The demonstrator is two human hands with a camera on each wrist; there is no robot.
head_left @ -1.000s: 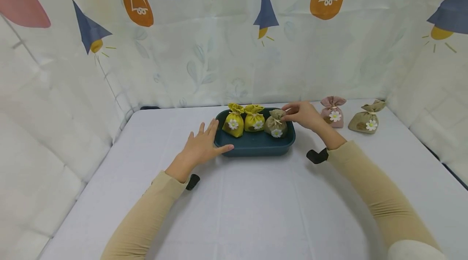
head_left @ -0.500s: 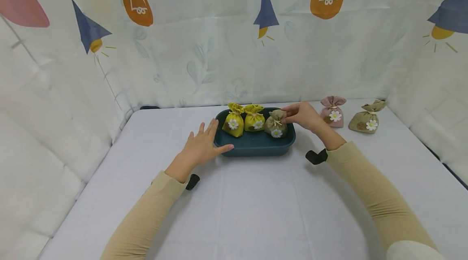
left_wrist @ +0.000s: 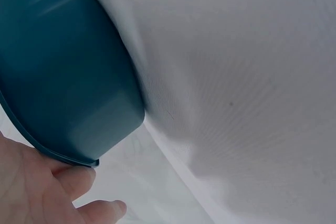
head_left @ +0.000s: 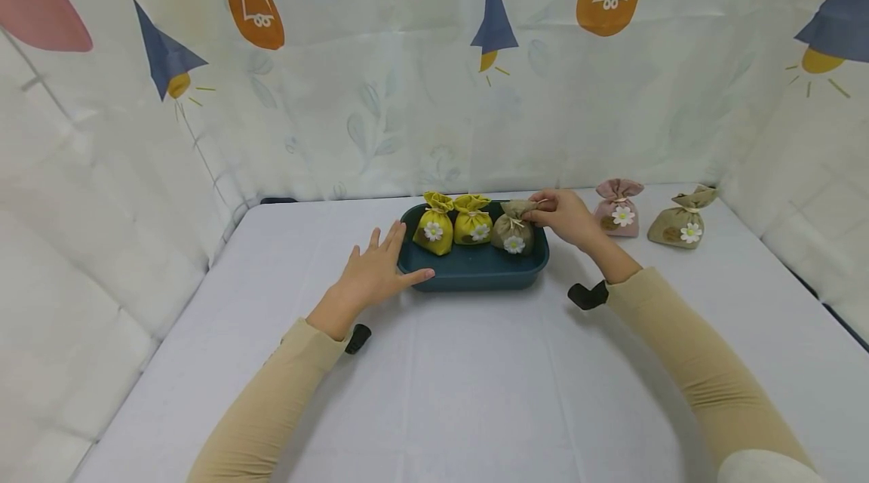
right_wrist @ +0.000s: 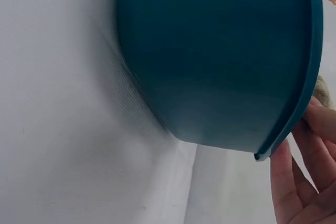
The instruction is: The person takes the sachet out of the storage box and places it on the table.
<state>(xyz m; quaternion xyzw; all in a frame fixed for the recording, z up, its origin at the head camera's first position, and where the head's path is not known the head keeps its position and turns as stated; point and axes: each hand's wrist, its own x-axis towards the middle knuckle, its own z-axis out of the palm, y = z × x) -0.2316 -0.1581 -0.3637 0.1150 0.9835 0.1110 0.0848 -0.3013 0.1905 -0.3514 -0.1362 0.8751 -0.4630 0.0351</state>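
Note:
A dark teal plastic tray [head_left: 475, 279] holds two yellow drawstring pouches, the left one [head_left: 434, 234] and the right one [head_left: 472, 226], plus a khaki drawstring pouch [head_left: 511, 234] at its right end. Each bears a white flower. My right hand [head_left: 569, 217] reaches over the tray's right rim and pinches the gathered top of the khaki pouch; a sliver of this pouch [right_wrist: 323, 92] shows past the rim in the right wrist view. With fingers spread, my left hand [head_left: 372, 272] rests against the tray's left rim. In the left wrist view, its fingertips touch the rim's underside.
Right of the tray, a pink pouch [head_left: 618, 210] and another khaki pouch [head_left: 681, 220] stand on the white tablecloth [head_left: 475, 377]. A patterned curtain [head_left: 421, 90] hangs close behind the table, with more fabric along both sides.
My right fingers have shifted slightly on the khaki pouch's top, which now leans a little toward the right. The left hand and the tray have stayed put.

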